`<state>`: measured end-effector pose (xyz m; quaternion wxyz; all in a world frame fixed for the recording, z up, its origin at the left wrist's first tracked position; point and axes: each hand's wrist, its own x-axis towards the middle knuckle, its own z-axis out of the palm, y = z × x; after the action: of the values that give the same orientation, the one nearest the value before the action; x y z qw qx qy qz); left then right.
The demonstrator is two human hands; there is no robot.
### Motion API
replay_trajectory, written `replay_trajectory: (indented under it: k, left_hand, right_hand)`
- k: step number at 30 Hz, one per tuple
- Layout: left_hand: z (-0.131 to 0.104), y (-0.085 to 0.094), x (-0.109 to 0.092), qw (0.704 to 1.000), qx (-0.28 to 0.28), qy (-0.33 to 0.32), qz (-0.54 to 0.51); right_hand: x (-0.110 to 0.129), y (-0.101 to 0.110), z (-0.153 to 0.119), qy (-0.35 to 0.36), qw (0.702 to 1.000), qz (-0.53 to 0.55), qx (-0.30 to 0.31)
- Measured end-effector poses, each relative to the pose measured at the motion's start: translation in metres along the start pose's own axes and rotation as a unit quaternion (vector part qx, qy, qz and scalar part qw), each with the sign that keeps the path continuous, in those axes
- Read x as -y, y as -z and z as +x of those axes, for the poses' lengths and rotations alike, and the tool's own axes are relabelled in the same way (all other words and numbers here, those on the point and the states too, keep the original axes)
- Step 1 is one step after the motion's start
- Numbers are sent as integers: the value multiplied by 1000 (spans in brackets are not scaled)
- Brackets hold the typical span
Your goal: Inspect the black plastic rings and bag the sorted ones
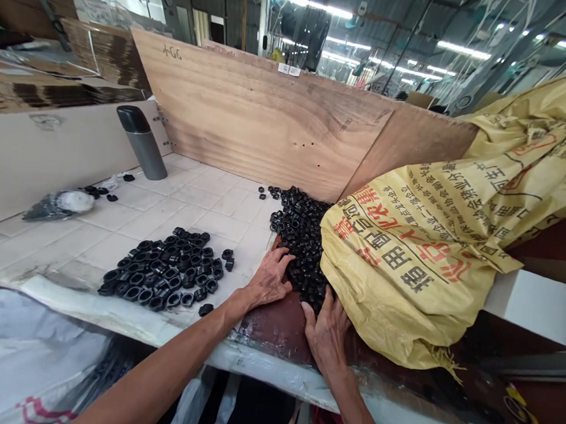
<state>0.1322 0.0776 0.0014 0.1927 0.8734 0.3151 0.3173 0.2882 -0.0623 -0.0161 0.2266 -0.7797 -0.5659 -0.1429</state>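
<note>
A heap of small black ring-shaped parts (305,229) lies against the mouth of a yellow woven sack (404,264). My left hand (270,276) touches the left edge of the heap, its fingers apart and nothing held in them. At the heap's near end is my right hand (326,326), thumb and fingers spread against the parts, just beside the sack. A second group of the black rings (164,269) is spread out on the pale table to the left of my hands. Dark red sheeting (276,330) shows beneath both hands.
A grey bottle with a black lid (146,146) stands at the back left. Nearer lies a dark plastic bag (60,205) with a few black pieces. A wooden board (269,121) rises behind the table. Stacked cardboard (101,54) sits at the far left.
</note>
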Motion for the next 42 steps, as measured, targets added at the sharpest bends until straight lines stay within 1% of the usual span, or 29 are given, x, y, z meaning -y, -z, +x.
replay_trajectory:
  k: [3, 6, 9, 12, 14, 15, 16, 18, 19, 21, 23, 24, 25, 27, 29, 30, 32, 36, 40, 42]
  left_hand:
    - [-15, 4, -4, 1000, 6, -18, -23]
    - [-22, 0, -7, 999, 11, -33, -8]
    - [-15, -9, -8, 999, 16, -26, 18]
    - [-4, -15, -11, 1000, 19, -3, -2]
    - [3, -14, -11, 999, -10, 19, -31]
    - [7, -12, -9, 997, -44, 43, -36]
    - [12, -9, -5, 993, -85, 76, -30]
    - [26, -2, 8, 975, -166, 150, 3]
    - [36, 1, 18, 964, -193, 181, 22]
    - [60, 6, 39, 953, -213, 213, 42]
    - [86, 8, 59, 947, -218, 229, 53]
    - [98, 6, 66, 949, -212, 228, 56]
    - [108, 4, 72, 954, -198, 217, 59]
    - [124, -2, 79, 972, -151, 172, 62]
    - [133, -10, 82, 983, -108, 132, 62]
    - [134, -13, 82, 985, -98, 125, 61]
    - [133, -17, 82, 984, -98, 135, 57]
    - [116, -16, 78, 980, -111, 155, 52]
    - [89, -13, 61, 976, -131, 169, 50]
    - [74, -13, 49, 973, -144, 175, 50]
  right_hand:
    - [7, -4, 9, 40, 999, 7, 1]
    - [9, -6, 16, 47, 999, 24, -3]
    - [10, -3, 19, 41, 997, 59, -38]
    - [12, 3, 18, 57, 991, 94, -73]
    - [14, 5, 17, 82, 989, 103, -65]
    - [15, 6, 17, 90, 989, 104, -60]
    - [15, 5, 17, 94, 989, 103, -57]
    - [16, 3, 17, 94, 988, 104, -67]
    - [16, 2, 17, 93, 987, 108, -78]
    - [16, 3, 18, 99, 984, 117, -95]
    - [17, 6, 18, 125, 980, 128, -90]
    - [19, 9, 18, 146, 978, 131, -73]
    - [20, 11, 17, 174, 975, 133, -48]
    - [23, 16, 17, 233, 964, 131, 15]
    - [24, 17, 17, 269, 953, 126, 67]
    - [25, 16, 18, 275, 950, 124, 82]
    - [25, 12, 18, 262, 953, 120, 95]
    - [23, 6, 19, 229, 959, 126, 105]
    - [23, 10, 19, 219, 960, 139, 108]
    - [23, 14, 19, 233, 956, 144, 100]
